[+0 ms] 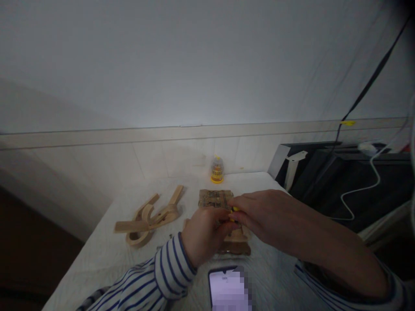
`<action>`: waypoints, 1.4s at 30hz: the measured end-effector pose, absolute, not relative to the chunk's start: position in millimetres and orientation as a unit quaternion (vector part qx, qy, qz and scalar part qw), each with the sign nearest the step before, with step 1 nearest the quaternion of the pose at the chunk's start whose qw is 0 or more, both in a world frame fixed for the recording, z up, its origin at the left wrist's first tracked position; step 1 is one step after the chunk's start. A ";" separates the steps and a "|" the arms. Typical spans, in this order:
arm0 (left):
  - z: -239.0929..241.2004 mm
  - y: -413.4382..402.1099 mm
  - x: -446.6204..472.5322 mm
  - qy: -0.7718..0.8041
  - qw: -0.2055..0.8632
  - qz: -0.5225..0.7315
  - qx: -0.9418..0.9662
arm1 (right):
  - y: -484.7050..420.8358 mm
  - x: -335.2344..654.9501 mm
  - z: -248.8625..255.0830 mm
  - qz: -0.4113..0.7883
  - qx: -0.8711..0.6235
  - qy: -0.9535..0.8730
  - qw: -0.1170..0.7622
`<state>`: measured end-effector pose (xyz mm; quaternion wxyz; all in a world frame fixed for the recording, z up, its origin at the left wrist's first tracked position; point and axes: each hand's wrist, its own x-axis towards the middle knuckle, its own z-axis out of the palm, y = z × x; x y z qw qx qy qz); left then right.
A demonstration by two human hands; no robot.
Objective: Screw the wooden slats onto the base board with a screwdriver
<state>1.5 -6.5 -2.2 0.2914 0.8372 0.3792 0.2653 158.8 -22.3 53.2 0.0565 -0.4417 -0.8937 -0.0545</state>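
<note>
Both hands meet over the middle of the table, fingertips pinched together. Between them shows a small yellow-and-black tool (234,209), which looks like a screwdriver; most of it is covered by fingers. My left hand (205,233) is closed on its lower end, and my right hand (256,214) grips it from the right. Under the hands lie a brown printed packet (215,196) and a light wooden piece (236,236), both partly hidden. Off to the left are curved wooden parts (139,226) that lie against each other.
A small clear jar with a yellow base (217,170) stands at the back by the wall. Near me lies a lit phone (227,287). The white-covered table (94,255) ends at the left. Dark panels (324,172) and a white cable (378,172) are on the right.
</note>
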 end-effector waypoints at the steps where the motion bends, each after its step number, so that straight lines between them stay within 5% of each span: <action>1: -1.9 -6.3 1.3 0.377 0.291 0.264 0.839 | -22.5 158.9 53.0 -0.059 -0.442 -0.894 0.057; 42: -8.2 -8.4 5.3 0.439 0.246 0.283 0.817 | -22.3 163.7 55.1 0.020 -0.411 -0.907 0.086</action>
